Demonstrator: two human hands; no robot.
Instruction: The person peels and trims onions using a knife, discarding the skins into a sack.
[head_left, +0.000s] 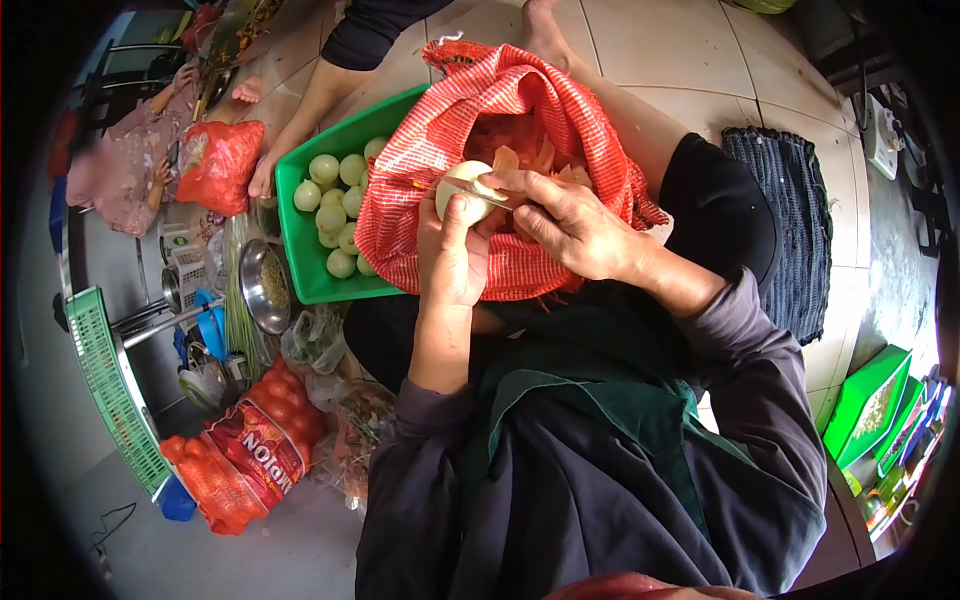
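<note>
A pale peeled onion is in my left hand, thumb pressed on its near side. My right hand is closed on a small knife, whose blade lies across the onion; most of its handle is hidden by my fingers. Both hands are over an open red mesh sack, with dry onion skins showing inside. Left of the sack, partly beneath its edge, is a green crate with several peeled onions in it.
At the lower left lies a full red net bag of onions. A metal bowl stands beside the crate, near a red plastic bag. Another person sits at the upper left. A dark woven mat lies on the right.
</note>
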